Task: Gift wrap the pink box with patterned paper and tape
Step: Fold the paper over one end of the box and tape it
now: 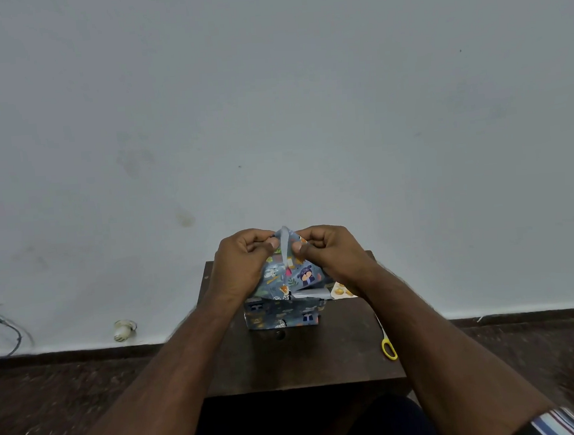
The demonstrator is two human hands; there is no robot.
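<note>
Both hands up over the box, folding the top flaps. Left hand (239,260) pinches the patterned paper (284,282) with curled fingers (271,243); right hand (329,251) does the same from the other side, thumb against the raised flap between them. The box (281,315) sits near the middle of the small dark surface (289,358), already covered in paper; no pink shows.

Step in hand looks like creasing an end flap. To do it well: pull both sides taut and even, run the crease sharp along the box edge, keep the flap centred, hold it flat until tape goes on.

Count: one wrapped box, one pair of yellow-handled scissors (388,346) at the right edge, one scrap with yellow print (343,291) behind the right wrist. Tape not visible.
</note>
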